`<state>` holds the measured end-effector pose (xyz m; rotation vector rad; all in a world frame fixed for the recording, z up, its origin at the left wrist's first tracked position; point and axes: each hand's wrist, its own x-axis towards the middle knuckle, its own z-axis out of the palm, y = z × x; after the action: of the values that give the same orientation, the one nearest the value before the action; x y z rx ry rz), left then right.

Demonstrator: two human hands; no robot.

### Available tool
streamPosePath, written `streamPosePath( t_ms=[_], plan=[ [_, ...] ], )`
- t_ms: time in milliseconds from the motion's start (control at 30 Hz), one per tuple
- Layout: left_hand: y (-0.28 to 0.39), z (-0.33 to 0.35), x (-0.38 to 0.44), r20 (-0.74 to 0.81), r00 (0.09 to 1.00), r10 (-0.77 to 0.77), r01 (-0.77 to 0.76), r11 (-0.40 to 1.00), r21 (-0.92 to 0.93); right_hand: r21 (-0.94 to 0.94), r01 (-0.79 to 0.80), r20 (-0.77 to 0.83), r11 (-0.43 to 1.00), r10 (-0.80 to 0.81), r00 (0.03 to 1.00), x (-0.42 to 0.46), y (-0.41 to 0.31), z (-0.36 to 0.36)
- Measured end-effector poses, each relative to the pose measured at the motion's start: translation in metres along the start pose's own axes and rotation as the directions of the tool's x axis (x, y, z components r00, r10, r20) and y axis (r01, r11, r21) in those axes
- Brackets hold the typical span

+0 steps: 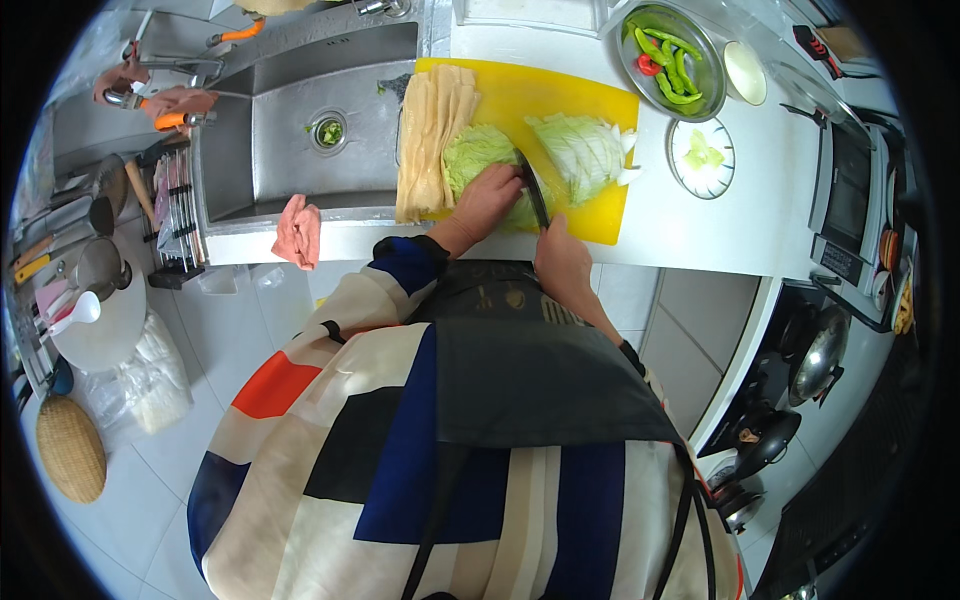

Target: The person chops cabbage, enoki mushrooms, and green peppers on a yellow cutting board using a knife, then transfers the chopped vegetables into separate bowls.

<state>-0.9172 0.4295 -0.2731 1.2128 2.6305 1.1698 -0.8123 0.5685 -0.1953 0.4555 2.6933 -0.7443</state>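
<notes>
My left hand (pixel 491 196) rests with bent fingers on a piece of leafy napa cabbage (pixel 477 154), holding it against the yellow cutting board (pixel 559 84). My right hand (pixel 561 259) grips the handle of a dark-bladed kitchen knife (pixel 534 191). The blade stands along the right side of the held cabbage, close to my left fingertips. Right of the knife lies a pile of sliced cabbage (pixel 581 159), a few pale pieces reaching past the board's edge. Folded yellowish sheets that look like tofu skin (pixel 437 127) lie on the board's left end.
Left of the board is a steel sink (pixel 292 172) with green scraps in its drain. A pink cloth (pixel 298 234) hangs over the front edge. At the right stand a metal bowl (pixel 631 82) of peppers, a cream bowl (pixel 745 73), a small plate (pixel 677 169) and an oven-like appliance (pixel 855 195).
</notes>
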Motion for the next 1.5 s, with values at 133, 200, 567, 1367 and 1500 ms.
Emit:
streamPosePath(
  t_ms=[133, 200, 567, 1367, 1500],
  plan=[
    [-0.002, 0.002, 0.003, -0.023, 0.999, -0.026, 0.027, 1.000, 0.015, -0.019, 0.058, -0.077, 0.998, -0.060, 0.995, 0.010, 0.008, 0.021],
    [-0.003, 0.002, 0.003, -0.033, 0.998, -0.057, 0.058, 0.998, 0.024, -0.055, 0.062, -0.067, 0.997, -0.066, 0.996, 0.012, 0.006, 0.018],
    [-0.003, -0.001, 0.004, 0.082, 0.987, -0.136, 0.132, 0.990, 0.049, -0.063, 0.074, -0.124, 0.995, -0.082, 0.989, 0.032, 0.006, 0.033],
    [0.024, -0.012, -0.015, 0.325, 0.937, -0.127, -0.018, 0.913, 0.408, -0.006, 0.237, -0.073, 0.971, -0.237, 0.969, 0.047, 0.070, -0.030],
    [0.015, -0.017, -0.015, 0.345, 0.933, -0.101, -0.070, 0.890, 0.451, 0.020, 0.195, -0.017, 0.981, -0.194, 0.981, 0.049, 0.069, -0.031]
  ],
)
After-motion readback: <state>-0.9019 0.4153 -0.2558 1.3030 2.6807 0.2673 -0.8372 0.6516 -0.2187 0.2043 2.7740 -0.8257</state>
